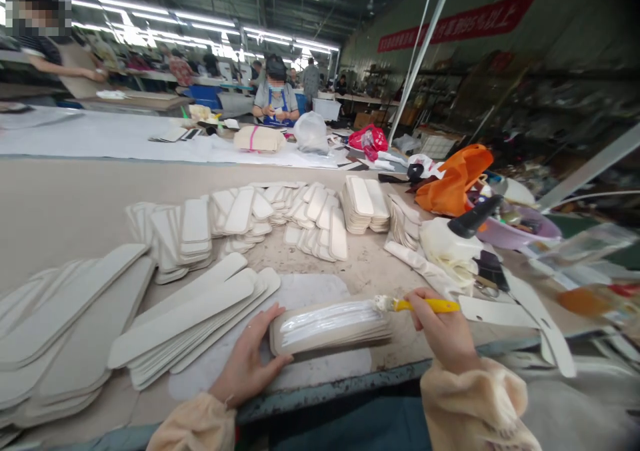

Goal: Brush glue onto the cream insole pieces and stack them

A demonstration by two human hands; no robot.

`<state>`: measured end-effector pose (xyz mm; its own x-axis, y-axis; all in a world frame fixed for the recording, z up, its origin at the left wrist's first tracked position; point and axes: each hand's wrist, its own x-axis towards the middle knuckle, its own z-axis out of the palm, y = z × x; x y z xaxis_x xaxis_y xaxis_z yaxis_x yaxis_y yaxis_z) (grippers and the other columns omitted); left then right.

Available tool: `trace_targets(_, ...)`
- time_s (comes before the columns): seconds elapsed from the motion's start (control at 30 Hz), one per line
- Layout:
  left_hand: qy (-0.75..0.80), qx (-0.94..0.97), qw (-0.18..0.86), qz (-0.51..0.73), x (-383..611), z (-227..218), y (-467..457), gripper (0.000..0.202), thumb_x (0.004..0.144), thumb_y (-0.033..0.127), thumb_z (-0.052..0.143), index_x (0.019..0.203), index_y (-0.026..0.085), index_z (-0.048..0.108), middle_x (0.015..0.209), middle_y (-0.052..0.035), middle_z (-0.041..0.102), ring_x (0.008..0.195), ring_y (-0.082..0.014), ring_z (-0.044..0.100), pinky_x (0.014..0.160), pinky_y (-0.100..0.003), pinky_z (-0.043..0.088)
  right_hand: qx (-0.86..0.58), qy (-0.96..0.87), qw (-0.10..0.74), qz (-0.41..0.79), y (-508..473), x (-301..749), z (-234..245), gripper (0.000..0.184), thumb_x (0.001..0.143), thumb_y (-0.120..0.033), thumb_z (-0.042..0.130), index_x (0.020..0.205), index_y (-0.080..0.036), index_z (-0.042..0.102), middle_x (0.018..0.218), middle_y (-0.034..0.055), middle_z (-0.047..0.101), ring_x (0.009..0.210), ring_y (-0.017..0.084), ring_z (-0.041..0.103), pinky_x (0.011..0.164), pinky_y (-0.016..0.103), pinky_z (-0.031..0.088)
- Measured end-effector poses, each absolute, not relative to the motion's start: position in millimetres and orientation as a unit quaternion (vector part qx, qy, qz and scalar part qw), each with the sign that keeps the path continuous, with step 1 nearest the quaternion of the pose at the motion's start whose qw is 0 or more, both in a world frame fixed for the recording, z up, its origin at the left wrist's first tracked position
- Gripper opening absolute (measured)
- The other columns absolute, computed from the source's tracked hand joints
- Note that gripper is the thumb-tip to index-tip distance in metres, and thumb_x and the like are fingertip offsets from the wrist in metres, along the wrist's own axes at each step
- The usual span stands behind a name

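Brown worktop (60, 198), piles of pale strips (195, 228) across it. One stack (330, 324) lies near front edge, top strip glossy with wet-looking white coat. My left grip (249, 354) spreads around stack's left end, unclenched; right grip (443, 328) pinches yellow brush (447, 306), bristles at stack's right end. I judge strips light, fairly stiff, slick where coated: best held by dry edges, brush by handle.

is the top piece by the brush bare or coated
Partly coated: glossy white streaks run along the top piece toward the brush in the right hand; its edges look dull.
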<state>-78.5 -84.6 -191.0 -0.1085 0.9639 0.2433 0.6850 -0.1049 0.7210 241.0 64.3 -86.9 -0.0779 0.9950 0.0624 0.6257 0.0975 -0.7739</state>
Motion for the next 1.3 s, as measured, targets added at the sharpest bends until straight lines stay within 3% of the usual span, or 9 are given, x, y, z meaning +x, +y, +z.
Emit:
trace_targets(0.1,0.645,0.630,0.199,0.385,-76.8,-188.2,-85.4,0.073,0.075,0.041,0.069,0.139,0.021,0.040,0.141,-0.0144,0.049,0.130,-0.0314,0.045,0.108,-0.050,0.038,-0.582,-0.645,0.353,0.346,63.0,243.9,-88.0,0.033,0.084,-0.051,0.054,0.071,-0.021,0.058,0.046,-0.0047,0.047,0.045,0.013,0.043,0.046,0.024,0.034)
trace_targets(0.2,0.640,0.623,0.179,0.412,-72.8,-185.9,-89.6,0.079,0.074,0.046,0.069,0.140,0.018,0.038,0.143,-0.0164,0.046,0.131,-0.0328,0.043,0.109,-0.052,0.037,-0.520,-0.563,0.471,0.437,65.6,240.8,-92.8,0.030,0.081,-0.050,0.059,0.079,-0.020,0.060,0.048,-0.0049,0.047,0.044,0.011,0.039,0.041,0.022,0.030)
trace_targets(0.33,0.664,0.604,0.073,0.435,-73.6,-175.8,-99.5,0.050,0.085,0.038,0.057,0.132,0.020,0.049,0.133,-0.0139,0.056,0.125,-0.0277,0.051,0.104,-0.047,0.044,-0.428,-0.430,0.598,0.524,76.3,236.3,-102.7,0.026,0.075,-0.045,0.067,0.080,-0.020,0.061,0.049,-0.0047,0.049,0.044,0.009,0.038,0.039,0.019,0.026)
trace_targets(0.5,0.728,0.592,-0.069,0.339,-117.0,-149.4,-108.5,0.034,0.084,0.035,0.058,0.114,0.020,0.063,0.117,-0.0121,0.066,0.116,-0.0266,0.057,0.102,-0.048,0.045,-0.402,-0.383,0.637,0.535,79.8,243.9,-108.7,0.027,0.072,-0.045,0.073,0.081,-0.021,0.063,0.056,-0.0028,0.054,0.050,0.012,0.045,0.042,0.021,0.032)
trace_targets(0.67,0.780,0.559,-0.077,0.271,-159.7,-136.1,-105.1,0.038,0.077,0.049,0.059,0.098,0.019,0.070,0.104,-0.0127,0.070,0.099,-0.0285,0.066,0.090,-0.049,0.052,-0.375,-0.396,0.628,0.555,69.0,247.3,-108.1,0.030,0.079,-0.048,0.066,0.083,-0.019,0.061,0.055,-0.0034,0.053,0.047,0.011,0.043,0.043,0.022,0.031)
trace_targets(0.83,0.750,0.600,0.013,0.279,-125.9,-138.0,-104.9,0.040,0.080,0.046,0.060,0.110,0.020,0.065,0.114,-0.0100,0.068,0.108,-0.0261,0.063,0.097,-0.047,0.049,-0.374,-0.416,0.603,0.569,59.1,235.9,-108.7,0.031,0.079,-0.050,0.064,0.083,-0.020,0.060,0.054,-0.0044,0.053,0.046,0.011,0.042,0.044,0.022,0.032)
trace_targets(1.03,0.703,0.634,0.107,0.305,-76.0,-156.1,-99.3,0.084,0.069,0.042,0.074,0.141,0.020,0.037,0.143,-0.0168,0.046,0.132,-0.0352,0.042,0.109,-0.059,0.033,-0.347,-0.491,0.496,0.627,32.4,197.8,-111.5,0.036,0.081,-0.055,0.061,0.078,-0.019,0.059,0.052,-0.0041,0.055,0.044,0.010,0.043,0.044,0.022,0.034)
trace_targets(1.13,0.691,0.629,0.146,0.326,-67.9,-165.0,-94.2,0.091,0.070,0.039,0.074,0.146,0.024,0.026,0.144,-0.0165,0.045,0.135,-0.0349,0.039,0.111,-0.062,0.028,-0.323,-0.522,0.430,0.662,16.0,172.7,-117.7,0.034,0.084,-0.054,0.058,0.078,-0.020,0.058,0.051,-0.0048,0.057,0.042,0.009,0.043,0.043,0.020,0.033)
trace_targets(1.3,0.685,0.611,0.179,0.353,-67.4,-173.5,-90.8,0.092,0.074,0.035,0.071,0.148,0.024,0.017,0.140,-0.0164,0.049,0.130,-0.0324,0.045,0.109,-0.059,0.031,-0.291,-0.539,0.375,0.696,-1.4,138.4,-130.4,0.031,0.085,-0.050,0.057,0.081,-0.019,0.059,0.051,-0.0047,0.060,0.039,0.008,0.045,0.043,0.018,0.037)
